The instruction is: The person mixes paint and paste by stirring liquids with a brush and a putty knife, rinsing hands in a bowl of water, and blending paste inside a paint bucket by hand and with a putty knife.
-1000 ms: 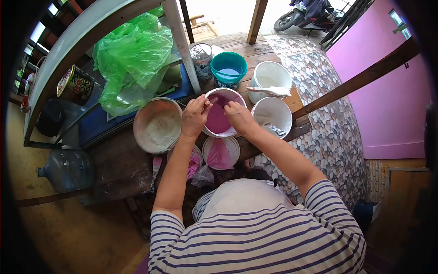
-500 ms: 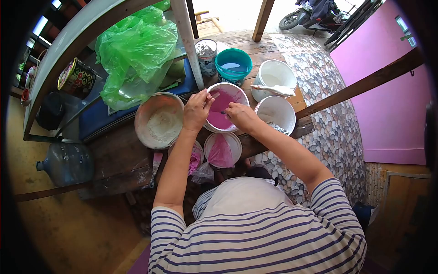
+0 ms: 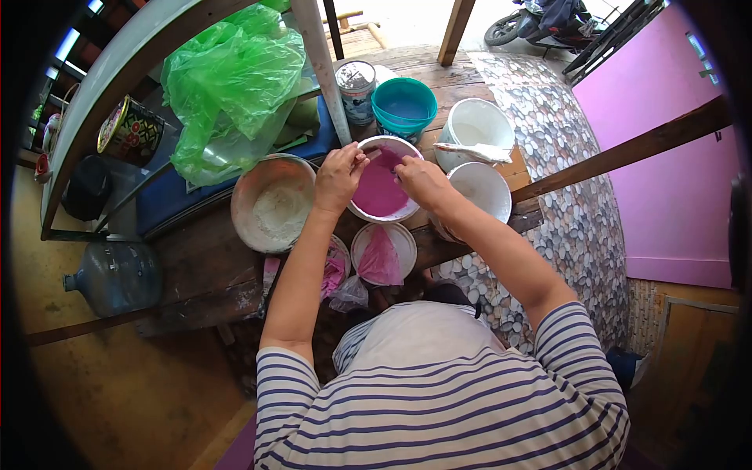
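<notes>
A white bucket (image 3: 409,144) of pink paint-like mix (image 3: 384,184) stands in front of me. My left hand (image 3: 337,178) is at its left rim, fingers pinched on a flat, pinkish strip (image 3: 376,154) that reaches over the mix; its exact kind is unclear. Over the right side of the bucket is my right hand (image 3: 424,183), fingers closed around something small and dark, mostly hidden by them. Left of the bucket sits a wide tub (image 3: 244,207) with pale powder. Nearer to me, a round lid or tub (image 3: 406,258) carries a pink plastic bag (image 3: 380,262).
Behind are a teal bucket (image 3: 427,98) and a paint can (image 3: 357,94). Two white buckets stand at right, the farther one (image 3: 495,117) with a brush-like tool (image 3: 474,153) across it. Green plastic bags (image 3: 235,86) and a water jug (image 3: 117,278) are left. A wooden rail (image 3: 619,153) slants at right.
My right hand has moved slightly right and up, away from the middle of the mix. The strip by my left hand has shifted up toward the far rim.
</notes>
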A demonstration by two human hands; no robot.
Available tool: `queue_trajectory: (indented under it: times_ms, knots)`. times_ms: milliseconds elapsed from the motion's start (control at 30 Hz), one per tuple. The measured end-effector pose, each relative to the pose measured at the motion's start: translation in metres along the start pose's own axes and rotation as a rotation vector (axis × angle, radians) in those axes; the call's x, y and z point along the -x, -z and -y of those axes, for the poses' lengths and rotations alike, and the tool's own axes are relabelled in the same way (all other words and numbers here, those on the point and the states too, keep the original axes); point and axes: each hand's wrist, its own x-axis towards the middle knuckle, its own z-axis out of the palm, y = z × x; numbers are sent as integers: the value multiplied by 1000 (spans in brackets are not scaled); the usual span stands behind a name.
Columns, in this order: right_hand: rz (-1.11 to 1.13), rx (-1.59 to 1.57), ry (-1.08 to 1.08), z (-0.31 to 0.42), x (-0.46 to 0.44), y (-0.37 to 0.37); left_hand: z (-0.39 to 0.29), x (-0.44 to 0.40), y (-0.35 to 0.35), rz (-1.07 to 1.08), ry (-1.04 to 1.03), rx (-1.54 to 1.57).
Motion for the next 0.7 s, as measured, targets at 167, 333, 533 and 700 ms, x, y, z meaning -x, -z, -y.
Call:
queue_trajectory:
  times_ms: [167,333,533,700]
  knots:
    - [127,20,-118,6,2,-8,10,-4,-5,5,-5,3]
    - [82,-90,-112,10,3,3,6,-2,-1,-1,29,7]
    - [116,-2,-163,6,-2,1,-3,3,3,-15,-26,40]
    - [139,-111,-70,22,3,9,-5,3,4,-8,-25,37]
